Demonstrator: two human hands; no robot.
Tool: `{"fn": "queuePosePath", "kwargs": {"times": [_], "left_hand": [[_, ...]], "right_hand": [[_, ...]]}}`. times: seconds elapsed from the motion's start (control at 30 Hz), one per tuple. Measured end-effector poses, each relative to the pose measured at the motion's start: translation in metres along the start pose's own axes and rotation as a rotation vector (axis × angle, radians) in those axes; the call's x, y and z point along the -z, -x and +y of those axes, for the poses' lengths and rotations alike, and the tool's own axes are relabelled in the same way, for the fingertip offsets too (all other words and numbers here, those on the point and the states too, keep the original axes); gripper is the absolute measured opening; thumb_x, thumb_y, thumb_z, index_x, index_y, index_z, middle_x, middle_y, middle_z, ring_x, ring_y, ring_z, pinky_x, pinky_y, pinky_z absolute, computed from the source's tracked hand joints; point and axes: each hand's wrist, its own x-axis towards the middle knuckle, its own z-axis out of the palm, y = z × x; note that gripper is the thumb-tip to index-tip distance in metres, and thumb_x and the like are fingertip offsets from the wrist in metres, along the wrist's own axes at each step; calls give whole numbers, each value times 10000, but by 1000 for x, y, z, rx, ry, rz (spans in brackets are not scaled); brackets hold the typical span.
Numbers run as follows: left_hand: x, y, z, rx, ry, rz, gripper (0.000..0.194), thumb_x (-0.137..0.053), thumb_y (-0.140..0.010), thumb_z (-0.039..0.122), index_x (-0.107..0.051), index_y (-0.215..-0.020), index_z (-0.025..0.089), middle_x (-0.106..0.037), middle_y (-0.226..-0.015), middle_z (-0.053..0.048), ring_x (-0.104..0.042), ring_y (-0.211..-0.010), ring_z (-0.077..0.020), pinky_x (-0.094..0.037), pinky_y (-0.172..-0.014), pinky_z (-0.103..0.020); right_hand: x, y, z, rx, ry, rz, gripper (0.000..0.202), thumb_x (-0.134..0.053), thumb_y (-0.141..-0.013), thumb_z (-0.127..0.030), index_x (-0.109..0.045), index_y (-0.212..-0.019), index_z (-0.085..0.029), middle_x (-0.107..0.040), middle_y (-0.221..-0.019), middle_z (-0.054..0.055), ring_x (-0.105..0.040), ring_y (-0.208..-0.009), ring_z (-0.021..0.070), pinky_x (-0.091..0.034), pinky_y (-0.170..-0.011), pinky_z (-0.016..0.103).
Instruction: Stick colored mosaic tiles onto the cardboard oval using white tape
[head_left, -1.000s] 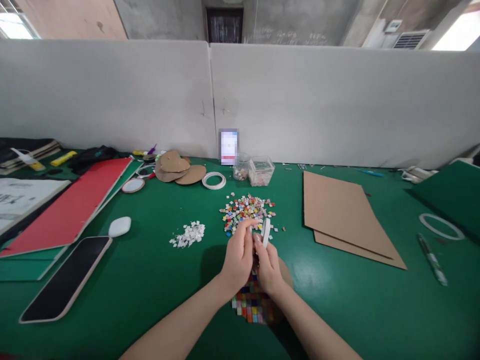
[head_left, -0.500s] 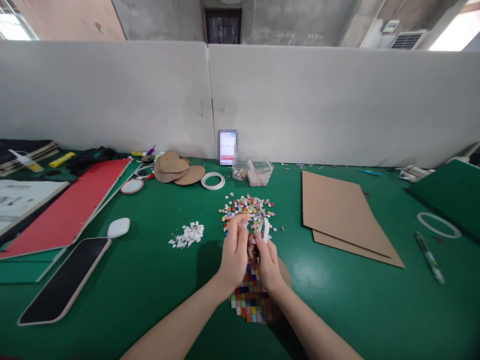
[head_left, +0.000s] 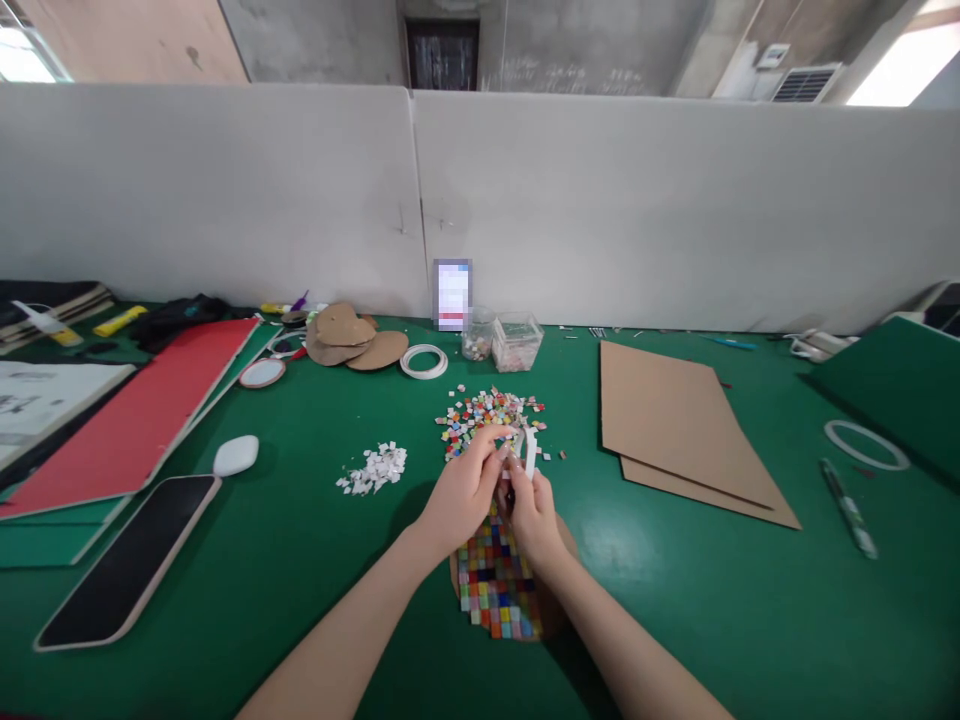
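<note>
L hand is leaning in (grip unclear) to R hand gripping upright wht ring over far side of mosaic.

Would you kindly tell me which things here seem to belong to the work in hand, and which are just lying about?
Likely part of the work: white band in the right hand; partly tiled board; loose coloured tiles.
Apparently just lying about: dark-screened phone; white case; pen; red sheet.
</note>
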Motion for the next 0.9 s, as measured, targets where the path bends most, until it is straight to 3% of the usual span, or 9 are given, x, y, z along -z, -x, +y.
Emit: {"fn": "queuePosePath", "kwargs": {"times": [0.2,0.33,0.5,0.6,0.83,0.9], "left_hand": [[1,-1,0,-23,-30,47,298,-303,-917,273,-452,-1171,224,-588,-808,-22,-552,-644,-136,-434,-607,-254],[12,-5,1,12,26,89,319,-335,-901,274,-437,-1198,220,-544,-768,-14,-521,-642,-131,-432,-611,-245],[32,-11,-4,143,191,45,347,-354,-881,327,-432,-1204,224,-490,-786,3,-341,-441,-55,-318,-417,-192],[45,-8,-15,184,188,15,337,-347,-882,354,-476,-1155,207,-454,-715,21,-288,-422,-48,-261,-392,-182],[87,6,-44,290,34,192,308,-390,-855,376,-520,-1064,189,-322,-475,82,-305,-395,-76,-268,-399,-175],[97,8,-46,346,28,215,319,-415,-837,390,-507,-1070,191,-346,-462,88,-317,-381,-77,-271,-395,-176]], "right_hand": [[-3,1,-2,-53,-42,1,394,-459,-782,-533,-395,-589,-196,-341,-512,-57,-294,-445,84,-272,-409,215],[-5,2,-2,-65,-88,-50,388,-456,-790,-528,-388,-587,-204,-359,-507,-54,-302,-431,88,-271,-402,220],[-5,2,1,-45,-97,-120,395,-410,-837,-502,-389,-580,-203,-346,-473,-59,-298,-412,87,-265,-401,225],[-5,2,2,-45,-97,-147,402,-399,-846,-501,-395,-582,-198,-338,-463,-63,-293,-399,82,-256,-389,218],[-5,4,-2,-64,-76,-169,386,-411,-843,-493,-401,-596,-197,-351,-475,-55,-296,-405,80,-262,-379,210],[-5,4,-3,-45,-54,-152,391,-407,-844,-491,-392,-583,-199,-345,-471,-54,-299,-403,81,-272,-379,212]]}}
